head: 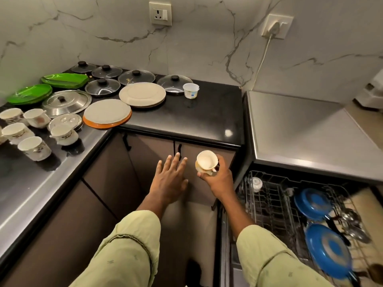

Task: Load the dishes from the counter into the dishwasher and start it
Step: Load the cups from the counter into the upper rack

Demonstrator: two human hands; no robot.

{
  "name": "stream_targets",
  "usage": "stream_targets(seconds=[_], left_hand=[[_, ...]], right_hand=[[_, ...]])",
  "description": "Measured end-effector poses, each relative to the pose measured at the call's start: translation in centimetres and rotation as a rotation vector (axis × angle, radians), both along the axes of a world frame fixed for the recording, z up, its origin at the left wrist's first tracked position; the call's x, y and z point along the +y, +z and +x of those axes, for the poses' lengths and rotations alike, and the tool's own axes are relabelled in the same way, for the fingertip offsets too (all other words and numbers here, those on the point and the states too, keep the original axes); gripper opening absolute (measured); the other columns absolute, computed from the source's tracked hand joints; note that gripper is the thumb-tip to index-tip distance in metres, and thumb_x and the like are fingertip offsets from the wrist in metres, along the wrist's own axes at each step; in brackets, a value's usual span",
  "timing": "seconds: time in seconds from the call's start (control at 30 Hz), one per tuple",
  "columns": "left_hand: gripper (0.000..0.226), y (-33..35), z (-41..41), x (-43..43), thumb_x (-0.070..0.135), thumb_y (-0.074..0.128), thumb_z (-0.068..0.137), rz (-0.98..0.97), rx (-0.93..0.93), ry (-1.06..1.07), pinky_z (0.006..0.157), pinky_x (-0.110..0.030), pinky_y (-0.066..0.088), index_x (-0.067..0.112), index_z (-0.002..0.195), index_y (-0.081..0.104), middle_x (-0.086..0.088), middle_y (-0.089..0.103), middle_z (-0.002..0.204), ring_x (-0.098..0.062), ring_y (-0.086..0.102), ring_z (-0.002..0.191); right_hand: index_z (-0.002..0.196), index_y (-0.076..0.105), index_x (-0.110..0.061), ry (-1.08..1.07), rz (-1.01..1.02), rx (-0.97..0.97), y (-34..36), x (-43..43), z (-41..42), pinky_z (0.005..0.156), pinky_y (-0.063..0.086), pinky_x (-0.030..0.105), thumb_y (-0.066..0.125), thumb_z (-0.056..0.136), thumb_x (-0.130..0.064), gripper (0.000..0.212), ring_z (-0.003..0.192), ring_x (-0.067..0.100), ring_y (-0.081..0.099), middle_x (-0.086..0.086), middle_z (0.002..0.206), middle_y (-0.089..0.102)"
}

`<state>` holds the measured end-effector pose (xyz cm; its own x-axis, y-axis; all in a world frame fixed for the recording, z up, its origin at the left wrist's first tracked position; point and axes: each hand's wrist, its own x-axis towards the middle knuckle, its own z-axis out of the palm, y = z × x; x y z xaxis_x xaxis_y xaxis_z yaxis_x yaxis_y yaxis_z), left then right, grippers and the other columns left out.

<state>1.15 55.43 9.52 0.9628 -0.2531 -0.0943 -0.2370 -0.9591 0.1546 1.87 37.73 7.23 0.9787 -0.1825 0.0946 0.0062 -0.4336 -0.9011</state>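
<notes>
You are looking down from head height into a kitchen corner.
Your one wide-angle head camera is facing forward and down, bowing the wall (pixel 207 48) at the edges. It is sitting close above your left hand (pixel 170 180), spread at mid-frame, and your right hand (pixel 218 179), which is gripping a cup (pixel 206 160) whose inside is facing you. Your sleeves (pixel 132 245) are filling the bottom edge. The bench (pixel 186 119) is wrapping round the left and far sides, and the dishwasher rack (pixel 269 195) is lying low at the right.
</notes>
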Motion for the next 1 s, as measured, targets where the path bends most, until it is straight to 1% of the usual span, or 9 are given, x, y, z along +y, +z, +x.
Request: stream_targets(seconds=[0.07, 0.13, 0.2, 0.3, 0.43, 0.57, 0.73, 0.87, 1.0], left_hand=[[0.075, -1.3, -2.7, -0.4, 0.042, 0.043, 0.102, -0.017, 0.021, -0.001, 0.121, -0.048, 0.000, 0.024, 0.159, -0.001, -0.006, -0.009, 0.166, -0.028, -0.008, 0.153], [0.074, -2.4, -5.6, -1.4, 0.041, 0.044, 0.102, 0.011, 0.089, -0.047, 0.121, -0.050, 0.002, 0.023, 0.159, 0.000, -0.006, -0.007, 0.166, -0.029, -0.005, 0.153], [0.073, -3.1, -7.7, -2.9, 0.038, 0.044, 0.102, 0.032, 0.101, -0.092, 0.121, -0.050, 0.002, 0.023, 0.159, 0.000, -0.006, -0.006, 0.166, -0.030, -0.005, 0.153], [0.073, -3.4, -9.3, -5.3, 0.036, 0.044, 0.101, 0.028, 0.134, -0.165, 0.121, -0.050, 0.003, 0.022, 0.159, 0.001, -0.006, -0.005, 0.167, -0.029, -0.005, 0.153], [0.070, -3.1, -10.5, -9.4, 0.035, 0.040, 0.103, 0.000, 0.159, -0.227, 0.122, -0.050, 0.002, 0.021, 0.159, 0.001, -0.006, -0.006, 0.166, -0.029, -0.007, 0.153], [0.070, -3.3, -10.6, -13.5, 0.037, 0.041, 0.104, 0.032, 0.184, -0.275, 0.123, -0.050, 0.002, 0.020, 0.159, 0.001, -0.007, -0.006, 0.166, -0.028, -0.007, 0.153], [0.072, -5.2, -10.3, -19.2, 0.031, 0.043, 0.103, 0.033, 0.289, -0.269, 0.122, -0.050, 0.001, 0.020, 0.159, 0.001, -0.007, -0.008, 0.166, -0.028, -0.009, 0.152], [0.070, -6.2, -9.1, -24.3, 0.033, 0.042, 0.103, 0.036, 0.402, -0.212, 0.123, -0.050, 0.002, 0.019, 0.159, 0.002, -0.008, -0.006, 0.166, -0.028, -0.008, 0.153], [0.070, -8.6, -7.2, -28.5, 0.040, 0.040, 0.104, 0.055, 0.483, -0.169, 0.123, -0.048, 0.003, 0.017, 0.159, 0.003, -0.009, -0.006, 0.166, -0.028, -0.006, 0.153]], right_hand=[[0.124, 0.050, -0.029, 0.013, 0.005, 0.022, -0.5, -0.6, -3.2, 0.092, 0.051, 0.033, 0.090, 0.064, -0.021, 0.072, 0.108, 0.014, 0.059, -0.009, 0.115, 0.061], [0.122, 0.050, -0.033, 0.003, 0.004, 0.066, -1.4, -1.7, -6.4, 0.094, 0.051, 0.037, 0.091, 0.062, -0.022, 0.074, 0.109, 0.014, 0.059, -0.009, 0.117, 0.062], [0.121, 0.049, -0.033, -0.003, -0.012, 0.095, -1.2, -3.1, -9.1, 0.095, 0.050, 0.037, 0.091, 0.062, -0.020, 0.074, 0.110, 0.015, 0.059, -0.008, 0.118, 0.061], [0.129, 0.049, -0.027, -0.053, -0.009, 0.143, -1.8, -5.6, -11.8, 0.097, 0.049, 0.042, 0.091, 0.062, -0.024, 0.079, 0.115, 0.017, 0.057, -0.004, 0.125, 0.061], [0.129, 0.045, -0.032, -0.124, 0.024, 0.180, -2.0, -9.8, -14.8, 0.099, 0.048, 0.042, 0.089, 0.067, -0.018, 0.076, 0.116, 0.016, 0.055, -0.005, 0.124, 0.059], [0.135, 0.045, -0.025, -0.204, 0.036, 0.225, -2.6, -14.2, -16.2, 0.099, 0.047, 0.039, 0.087, 0.070, -0.016, 0.077, 0.117, 0.016, 0.053, -0.006, 0.124, 0.057], [0.137, 0.046, -0.019, -0.219, 0.011, 0.318, -4.4, -20.4, -16.5, 0.096, 0.045, 0.035, 0.084, 0.073, -0.009, 0.075, 0.119, 0.019, 0.053, 0.001, 0.129, 0.058], [0.134, 0.049, -0.022, -0.175, -0.021, 0.382, -6.0, -25.6, -14.8, 0.097, 0.048, 0.041, 0.084, 0.073, -0.010, 0.072, 0.117, 0.021, 0.056, -0.002, 0.122, 0.061], [0.131, 0.052, -0.025, -0.091, -0.094, 0.431, -8.4, -29.7, -11.9, 0.093, 0.048, 0.037, 0.082, 0.075, -0.015, 0.065, 0.111, 0.017, 0.055, -0.007, 0.121, 0.058]])
